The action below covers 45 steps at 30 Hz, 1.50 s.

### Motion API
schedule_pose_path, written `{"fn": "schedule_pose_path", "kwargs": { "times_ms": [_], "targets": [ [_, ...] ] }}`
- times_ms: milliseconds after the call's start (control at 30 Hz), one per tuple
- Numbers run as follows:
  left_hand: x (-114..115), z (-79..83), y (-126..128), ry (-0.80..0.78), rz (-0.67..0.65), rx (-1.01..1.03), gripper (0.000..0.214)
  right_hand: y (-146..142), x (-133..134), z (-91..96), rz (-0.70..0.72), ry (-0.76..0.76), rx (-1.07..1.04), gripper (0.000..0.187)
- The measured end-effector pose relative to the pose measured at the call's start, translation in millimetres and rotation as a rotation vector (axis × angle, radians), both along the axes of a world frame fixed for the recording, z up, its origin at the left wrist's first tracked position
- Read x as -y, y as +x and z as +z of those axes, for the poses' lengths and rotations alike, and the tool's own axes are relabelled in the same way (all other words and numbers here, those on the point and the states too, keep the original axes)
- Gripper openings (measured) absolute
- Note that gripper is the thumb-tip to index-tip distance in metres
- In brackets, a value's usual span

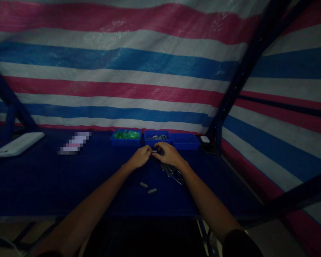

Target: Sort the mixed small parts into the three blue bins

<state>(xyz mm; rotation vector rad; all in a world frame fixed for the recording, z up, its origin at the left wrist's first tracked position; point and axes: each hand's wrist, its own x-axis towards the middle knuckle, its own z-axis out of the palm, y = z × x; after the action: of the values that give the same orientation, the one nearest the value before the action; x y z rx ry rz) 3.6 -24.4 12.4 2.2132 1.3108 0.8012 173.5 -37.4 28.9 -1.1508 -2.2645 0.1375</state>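
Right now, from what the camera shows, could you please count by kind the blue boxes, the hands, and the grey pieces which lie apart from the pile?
Blue boxes: 3
Hands: 2
Grey pieces apart from the pile: 2
Total: 7

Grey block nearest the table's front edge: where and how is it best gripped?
The grey block is probably best pinched mid-length across its long sides, from above: it is elongated and lies flat on the table, apart from the neighbouring block.
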Motion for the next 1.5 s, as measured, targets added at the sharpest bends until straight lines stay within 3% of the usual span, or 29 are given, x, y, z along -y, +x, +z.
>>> {"fn": "schedule_pose_path", "kwargs": {
  "times_ms": [200,300,400,533,667,733,867,933,1067,1233,1500],
  "targets": [
    [-6.0,-0.9,-0.9,-0.15,0.034,0.232,0.032,-3.4,1.3,3.9,0.007,0.044,0.008,0.01],
    [-3.4,1.0,0.4,-0.211,-0.015,0.26,0.041,-1.6,-0.4,6.0,-0.034,0.055,-0.014,0.016],
    [6.0,6.0,2.0,-0.142,-0.178,0.106,0.034,4.1,-1.4,10.7,-0.103,0.153,-0.134,0.02],
    [20.2,11.1,5.3,0.038,-0.434,-0.187,0.029,15.5,0.9,17.3,-0.229,0.403,-0.404,0.022],
    [21.4,9.1,7.2,0.114,-0.455,-0.276,0.025,24.8,0.4,21.3,-0.398,0.582,-0.527,0.028],
    [18.8,7.3,6.1,0.115,-0.416,-0.298,0.023,26.3,-3.9,22.0,-0.47,0.545,-0.442,0.03],
    [15.4,6.6,2.7,0.118,-0.347,-0.315,0.024,23.3,-12.8,18.0,-0.508,0.249,-0.052,0.024],
    [15.7,7.7,2.4,0.13,-0.358,-0.3,0.025,20.4,-13.1,14.3,-0.494,0.149,0.029,0.022],
    [19.2,9.8,5.1,0.136,-0.454,-0.329,0.015,14.1,-7.9,8.8,-0.432,0.091,0.004,0.024],
    [19.7,8.0,4.4,0.127,-0.438,-0.301,0.013,9.1,-6.4,4.3,-0.306,0.009,-0.051,0.024],
    [-2.3,4.8,-10.4,0.102,-0.128,-0.003,0.028,-3.0,1.3,-0.6,-0.005,-0.032,-0.083,0.027]
  ]
}}
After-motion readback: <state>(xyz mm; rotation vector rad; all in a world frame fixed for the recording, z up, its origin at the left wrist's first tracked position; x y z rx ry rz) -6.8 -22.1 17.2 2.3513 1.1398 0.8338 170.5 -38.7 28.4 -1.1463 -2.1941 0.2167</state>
